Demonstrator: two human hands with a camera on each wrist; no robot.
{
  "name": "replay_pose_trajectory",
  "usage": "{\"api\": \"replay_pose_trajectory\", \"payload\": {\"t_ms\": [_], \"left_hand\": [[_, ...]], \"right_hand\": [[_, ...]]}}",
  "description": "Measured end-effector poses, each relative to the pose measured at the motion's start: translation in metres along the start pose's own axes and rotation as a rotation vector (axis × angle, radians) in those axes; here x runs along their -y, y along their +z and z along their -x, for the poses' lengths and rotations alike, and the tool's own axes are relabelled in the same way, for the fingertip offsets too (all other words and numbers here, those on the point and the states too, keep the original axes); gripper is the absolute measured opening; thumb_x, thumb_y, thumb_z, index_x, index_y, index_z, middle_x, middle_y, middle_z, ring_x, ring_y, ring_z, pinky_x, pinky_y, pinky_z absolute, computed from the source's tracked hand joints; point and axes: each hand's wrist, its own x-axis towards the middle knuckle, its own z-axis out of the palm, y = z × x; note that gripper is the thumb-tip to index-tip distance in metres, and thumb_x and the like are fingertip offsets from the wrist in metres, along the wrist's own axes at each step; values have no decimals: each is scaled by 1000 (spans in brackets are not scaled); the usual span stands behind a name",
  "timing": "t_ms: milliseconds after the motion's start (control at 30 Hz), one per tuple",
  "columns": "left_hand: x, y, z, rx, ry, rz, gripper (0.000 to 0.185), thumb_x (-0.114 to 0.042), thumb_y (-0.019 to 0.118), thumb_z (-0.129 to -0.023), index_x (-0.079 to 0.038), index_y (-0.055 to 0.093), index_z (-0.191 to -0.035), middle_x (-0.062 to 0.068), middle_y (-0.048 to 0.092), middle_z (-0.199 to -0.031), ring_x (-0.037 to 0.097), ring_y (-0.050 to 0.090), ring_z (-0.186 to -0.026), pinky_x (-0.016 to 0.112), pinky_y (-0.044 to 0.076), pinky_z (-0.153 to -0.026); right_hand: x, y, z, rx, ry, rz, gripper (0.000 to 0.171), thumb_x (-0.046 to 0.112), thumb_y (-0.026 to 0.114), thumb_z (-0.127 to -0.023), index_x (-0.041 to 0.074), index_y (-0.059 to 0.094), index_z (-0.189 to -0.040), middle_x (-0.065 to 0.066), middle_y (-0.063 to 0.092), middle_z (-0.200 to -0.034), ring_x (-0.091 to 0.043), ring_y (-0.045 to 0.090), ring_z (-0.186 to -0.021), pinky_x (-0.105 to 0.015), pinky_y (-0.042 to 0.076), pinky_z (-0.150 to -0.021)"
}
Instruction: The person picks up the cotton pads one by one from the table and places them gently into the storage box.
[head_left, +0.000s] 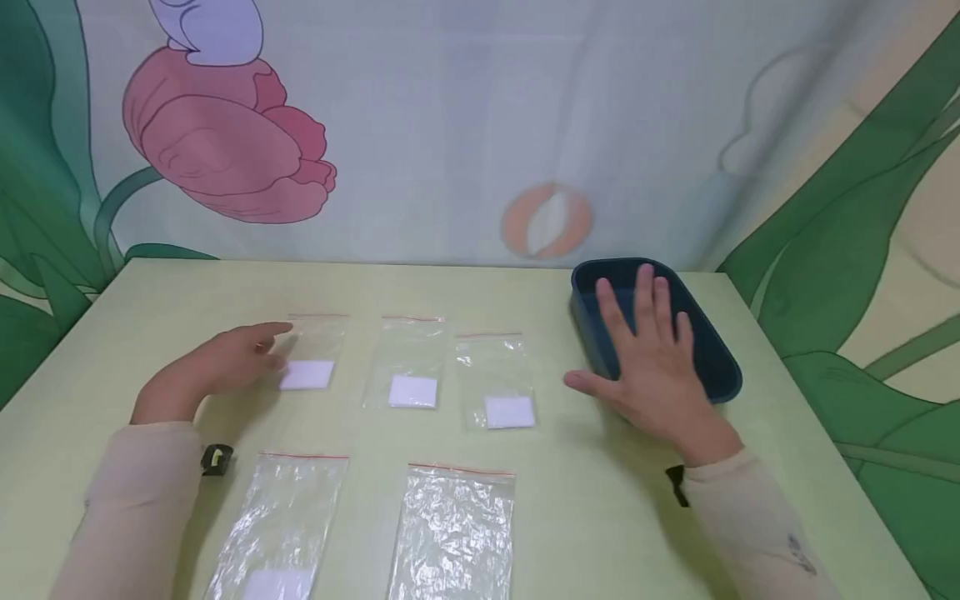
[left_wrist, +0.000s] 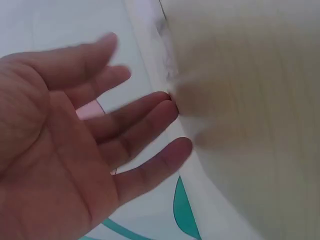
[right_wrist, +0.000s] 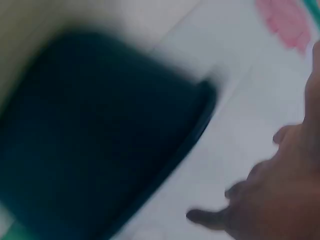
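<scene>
At the back left, my left hand (head_left: 232, 358) is beside a small clear zip bag (head_left: 313, 337) that has a white label, its fingertips overlapping the bag's left edge in the head view. In the left wrist view the fingers (left_wrist: 155, 167) are loosely extended, with nothing gripped. My right hand (head_left: 651, 375) is spread over a dark blue tray (head_left: 720, 379) at the back right, covering part of it. The right wrist view shows the blurred tray (right_wrist: 95, 135) next to the hand (right_wrist: 280, 200); no object shows in that hand.
Two more small labelled zip bags, one in the middle (head_left: 411, 354) and one to its right (head_left: 495, 367), lie in the back row. Nearer me are two larger bags, left (head_left: 288, 517) and right (head_left: 456, 533). A printed curtain (head_left: 420, 133) hangs behind the table.
</scene>
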Motion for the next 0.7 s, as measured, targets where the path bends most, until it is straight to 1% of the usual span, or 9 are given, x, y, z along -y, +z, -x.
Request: {"api": "replay_pose_trajectory", "payload": {"t_ms": [100, 167, 200, 300, 333, 400, 533, 600, 700], "left_hand": [[2, 3, -3, 5, -6, -4, 71, -15, 60, -99, 3, 23, -157, 35, 52, -128, 45, 54, -112, 63, 40, -98], [-1, 5, -4, 20, -38, -3, 75, -15, 61, -99, 3, 19, -158, 32, 51, -122, 42, 54, -106, 64, 40, -97], [-2, 6, -5, 30, -59, -2, 76, -16, 61, -99, 2, 16, -158, 32, 49, -121, 42, 54, -106, 65, 39, -98], [-9, 8, -6, 50, -98, -5, 78, -16, 59, -100, 1, 11, -159, 32, 43, -122, 44, 51, -108, 69, 35, -100], [-10, 9, -5, 57, -107, -1, 77, -16, 58, -100, 0, 10, -160, 33, 41, -123, 44, 50, -109, 70, 34, -100], [-8, 9, -5, 56, -96, 9, 78, -13, 58, -99, -1, 10, -160, 35, 40, -125, 45, 50, -109, 70, 34, -99], [-2, 9, -4, 29, -67, 45, 80, -7, 60, -95, -1, 12, -160, 38, 37, -132, 48, 47, -111, 68, 37, -97], [3, 6, -3, 6, -60, 79, 82, -7, 61, -94, -3, 13, -160, 38, 35, -137, 49, 46, -113, 67, 38, -96], [11, 3, -2, -11, -60, 184, 81, -7, 58, -95, -6, 13, -162, 37, 31, -144, 46, 46, -116, 62, 42, -94]], "right_hand": [[-40, -8, 17, 35, 37, -11, 119, 66, 69, -85, 24, -12, -162, -12, -34, -160, -38, -25, -147, -76, 0, -107], [-65, -11, 27, 77, 78, -22, 122, 65, 71, -84, 24, -14, -161, -11, -35, -159, -41, -24, -147, -78, 2, -105], [-75, -10, 30, 113, 104, -32, 122, 65, 71, -84, 23, -14, -161, -13, -36, -159, -44, -22, -147, -79, 4, -103], [-95, -10, 39, 223, 168, -84, 118, 63, 68, -87, 21, -14, -161, -17, -35, -158, -51, -17, -146, -82, 11, -97], [-97, -9, 40, 255, 184, -107, 117, 62, 67, -88, 21, -15, -161, -18, -35, -158, -53, -15, -145, -83, 13, -96], [-98, -6, 38, 302, 196, -150, 114, 61, 65, -91, 19, -15, -161, -21, -35, -157, -57, -12, -144, -83, 18, -95], [-90, -3, 35, 322, 204, -216, 111, 60, 63, -93, 18, -15, -160, -23, -38, -155, -63, -5, -141, -79, 22, -98], [-84, -4, 34, 329, 211, -238, 109, 60, 61, -95, 18, -14, -161, -22, -39, -154, -66, 2, -139, -77, 25, -99], [-80, -6, 33, 335, 218, -261, 106, 60, 60, -95, 18, -12, -161, -19, -39, -154, -69, 10, -136, -77, 27, -99]]}}
